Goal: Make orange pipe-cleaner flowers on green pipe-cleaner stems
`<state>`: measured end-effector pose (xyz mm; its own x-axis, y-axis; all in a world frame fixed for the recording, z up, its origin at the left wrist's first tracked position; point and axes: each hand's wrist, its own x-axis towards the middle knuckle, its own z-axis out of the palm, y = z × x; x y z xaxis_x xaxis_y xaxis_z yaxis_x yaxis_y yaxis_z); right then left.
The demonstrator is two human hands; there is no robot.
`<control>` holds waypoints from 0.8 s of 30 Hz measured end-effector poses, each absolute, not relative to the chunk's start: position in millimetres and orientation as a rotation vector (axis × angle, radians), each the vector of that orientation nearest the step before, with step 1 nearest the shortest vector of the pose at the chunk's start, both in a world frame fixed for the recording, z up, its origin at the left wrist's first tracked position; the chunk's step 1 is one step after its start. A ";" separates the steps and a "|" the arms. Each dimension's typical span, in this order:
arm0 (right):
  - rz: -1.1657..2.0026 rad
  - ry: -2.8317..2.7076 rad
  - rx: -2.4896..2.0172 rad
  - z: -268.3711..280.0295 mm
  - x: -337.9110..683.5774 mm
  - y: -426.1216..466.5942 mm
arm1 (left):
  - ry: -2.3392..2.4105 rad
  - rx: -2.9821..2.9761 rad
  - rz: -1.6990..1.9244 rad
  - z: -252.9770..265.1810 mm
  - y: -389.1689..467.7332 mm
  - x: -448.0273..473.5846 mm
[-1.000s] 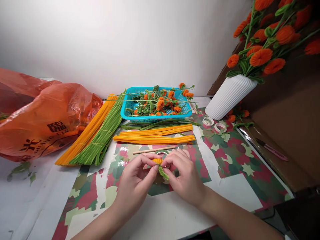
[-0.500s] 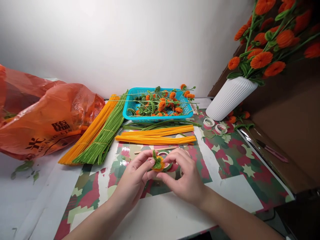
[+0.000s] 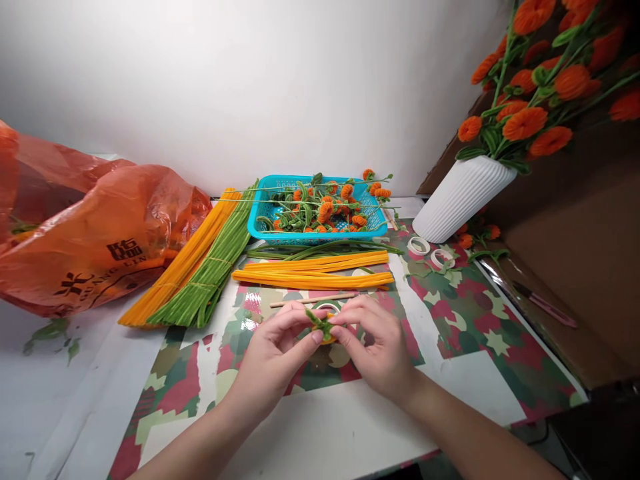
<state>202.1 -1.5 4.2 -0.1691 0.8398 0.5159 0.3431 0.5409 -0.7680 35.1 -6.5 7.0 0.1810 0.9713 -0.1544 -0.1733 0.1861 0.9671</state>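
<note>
Between my two hands is a small pipe-cleaner flower (image 3: 324, 328), yellow-orange with a green fuzzy piece on the side toward me. My left hand (image 3: 280, 343) pinches it from the left between thumb and fingers. From the right, my right hand (image 3: 373, 340) pinches it too, thumb and fingertips on the green and yellow parts. Much of the flower is hidden behind the fingers. Just behind it a white tape roll (image 3: 329, 308) lies on the mat, partly covered. A thin wooden stick (image 3: 300, 301) lies beyond my fingertips.
Yellow pipe cleaners (image 3: 313, 277) lie before a blue basket (image 3: 320, 237) of orange flowers. Left are green pipe cleaners (image 3: 207, 267) and an orange bag (image 3: 100, 247). Right stand a white vase (image 3: 457, 200), tape rolls (image 3: 419, 246) and a pink cutter (image 3: 553, 310).
My right hand has closed in on the flower, its thumb now on it. The flower has turned and is more covered by fingers. My left thumb has shifted lower.
</note>
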 end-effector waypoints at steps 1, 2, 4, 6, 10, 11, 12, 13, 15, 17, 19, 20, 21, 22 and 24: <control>0.581 -1.759 -0.985 3.8 201.9 -1.5 | 1.042 1.040 1.048 7.3 -6.5 35.2; 0.566 -1.763 -0.979 3.3 201.8 -1.4 | 1.052 1.054 1.049 7.8 -6.5 35.4; 0.563 -1.755 -0.969 2.4 201.5 -0.9 | 1.061 1.076 1.062 9.2 -6.6 35.6; 0.581 -1.735 -0.960 1.6 201.3 -0.2 | 1.065 1.093 1.078 10.9 -6.8 35.9; 0.614 -1.713 -0.940 0.3 201.4 0.7 | 1.079 1.106 1.100 12.4 -7.7 36.4; 0.611 -1.714 -0.935 0.0 201.6 0.9 | 1.078 1.102 1.101 12.3 -7.9 36.4; 0.603 -1.718 -0.928 -0.4 201.8 1.1 | 1.075 1.099 1.101 12.0 -7.9 36.5; 0.593 -1.722 -0.921 -0.8 202.0 1.3 | 1.070 1.098 1.099 11.7 -7.9 36.4; 0.572 -1.734 -0.910 -1.5 202.7 1.9 | 1.062 1.100 1.103 11.1 -7.7 36.3; 0.559 -1.748 -0.912 -1.5 203.1 2.2 | 1.059 1.103 1.108 11.0 -7.5 36.2; 0.548 -1.761 -0.923 -0.8 203.0 1.6 | 1.058 1.100 1.108 11.4 -7.6 36.1; 0.541 -1.765 -0.928 -0.2 202.6 0.8 | 1.058 1.091 1.113 11.7 -7.8 36.1; 0.533 -1.764 -0.935 0.4 201.9 -0.3 | 1.060 1.078 1.120 11.9 -8.1 36.2; 0.520 -1.759 -0.944 1.0 201.0 -1.8 | 1.063 1.063 1.133 11.9 -8.5 36.5; 0.477 -1.749 -0.969 1.9 198.8 -4.8 | 1.071 1.030 1.170 11.4 -9.5 37.2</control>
<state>198.8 -4.8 1.9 -0.1405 0.7931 0.5926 0.3826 0.5955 -0.7064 37.2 -9.5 11.4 0.0751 0.9927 -0.0948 -0.1815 0.1071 0.9775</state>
